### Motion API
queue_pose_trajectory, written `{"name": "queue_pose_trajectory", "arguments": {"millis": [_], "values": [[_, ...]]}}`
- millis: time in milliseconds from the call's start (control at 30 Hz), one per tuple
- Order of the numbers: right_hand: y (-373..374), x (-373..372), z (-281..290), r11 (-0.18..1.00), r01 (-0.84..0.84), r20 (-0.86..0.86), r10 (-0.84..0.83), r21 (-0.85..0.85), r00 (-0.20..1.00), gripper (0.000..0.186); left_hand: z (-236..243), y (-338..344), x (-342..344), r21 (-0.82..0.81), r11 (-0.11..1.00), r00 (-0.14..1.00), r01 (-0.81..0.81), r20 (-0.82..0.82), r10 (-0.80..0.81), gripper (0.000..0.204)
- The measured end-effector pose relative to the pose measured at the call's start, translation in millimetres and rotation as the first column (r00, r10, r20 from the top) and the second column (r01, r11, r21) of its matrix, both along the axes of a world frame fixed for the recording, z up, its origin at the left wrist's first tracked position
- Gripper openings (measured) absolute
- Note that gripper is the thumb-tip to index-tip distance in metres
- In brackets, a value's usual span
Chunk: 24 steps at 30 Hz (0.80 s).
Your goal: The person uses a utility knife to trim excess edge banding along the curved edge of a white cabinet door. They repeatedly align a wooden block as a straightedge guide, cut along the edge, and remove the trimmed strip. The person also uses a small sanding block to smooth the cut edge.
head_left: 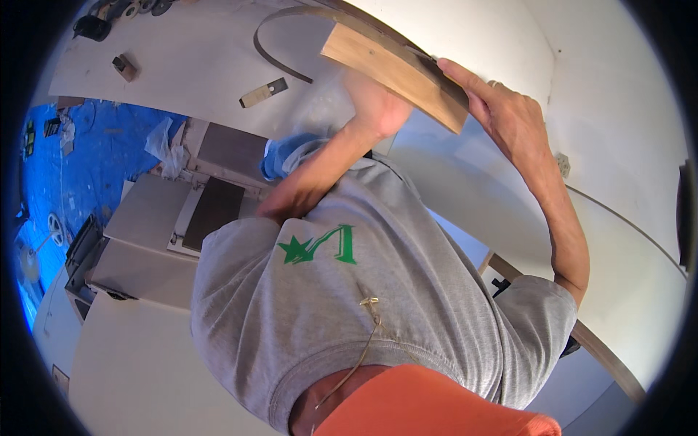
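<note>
A light-brown wooden board (385, 62) with a small knot is tilted at the top of the view. My right hand (512, 120) grips its right end, the index finger stretched along the upper edge and the thumb below. Behind the lower edge of the board sits my left hand (383, 109); its fingers are hidden, so its hold cannot be made out. A thin dark strip (270, 54) runs along the far side of the board and curls round to the left, its loose end hanging over the bench.
On the pale bench (182, 65) lie a flat metal blade (263, 93) and a small wooden block tool (123, 67). Tape rolls (131, 10) crowd the far left corner. A white wall (618, 94) stands close on the right. Blue sheeting (102, 152) covers the floor at left, beside grey cabinets (149, 211).
</note>
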State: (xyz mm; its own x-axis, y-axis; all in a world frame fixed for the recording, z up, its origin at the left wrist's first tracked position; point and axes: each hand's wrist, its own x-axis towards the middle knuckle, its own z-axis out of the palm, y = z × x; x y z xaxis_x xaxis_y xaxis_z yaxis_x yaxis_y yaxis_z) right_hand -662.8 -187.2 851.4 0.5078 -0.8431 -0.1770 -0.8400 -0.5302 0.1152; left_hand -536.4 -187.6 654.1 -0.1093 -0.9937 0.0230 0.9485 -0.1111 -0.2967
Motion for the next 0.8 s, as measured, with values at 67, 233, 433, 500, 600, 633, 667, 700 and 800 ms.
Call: {"name": "queue_pose_trajectory", "arguments": {"millis": [67, 233, 433, 500, 600, 633, 667, 700, 800], "values": [[1, -3, 0, 1.000, 0.003, 0.004, -0.003, 0.004, 1.000, 0.053, 2, 2, -1, -0.030, 0.999, 1.000, 0.017, 0.005, -0.017, 0.050], [-2, -9, -7, 0.997, -0.071, 0.030, 0.072, -0.031, 0.997, 0.051, 5, 4, 1, 0.029, 0.999, 0.999, 0.041, 0.032, -0.042, 0.061], [-3, -15, -10, 1.000, 0.019, 0.020, -0.019, 0.018, 1.000, 0.053, 8, 4, 7, 0.084, 0.993, 0.996, 0.084, 0.022, -0.086, 0.060], [-2, -16, -10, 0.998, 0.036, 0.060, -0.039, 0.048, 0.997, 0.053, 9, 5, 9, 0.098, 0.992, 0.995, 0.080, 0.048, -0.085, 0.060], [2, -18, -6, 0.991, 0.092, 0.072, -0.099, 0.092, 0.992, 0.053, 9, 6, 9, 0.099, 0.993, 0.992, 0.069, 0.098, -0.079, 0.060], [2, -20, -5, 0.980, 0.164, 0.028, -0.168, 0.117, 0.985, 0.053, 8, 5, 10, 0.071, 0.996, 0.993, 0.059, 0.102, -0.066, 0.059], [3, -22, -4, 0.992, 0.100, 0.037, -0.103, 0.081, 0.994, 0.053, 7, 5, 9, -0.019, 1.000, 0.996, 0.021, 0.092, -0.019, 0.058], [7, -24, -3, 0.993, 0.100, 0.005, -0.100, 0.065, 0.995, 0.053, 6, 4, 9, 0.016, 0.998, 0.994, 0.058, 0.087, -0.059, 0.057], [18, -32, 2, 0.992, 0.116, 0.029, -0.117, 0.050, 0.993, 0.053, 1, 0, 8, -0.046, 0.995, 0.994, 0.089, 0.069, -0.085, 0.054]]}}
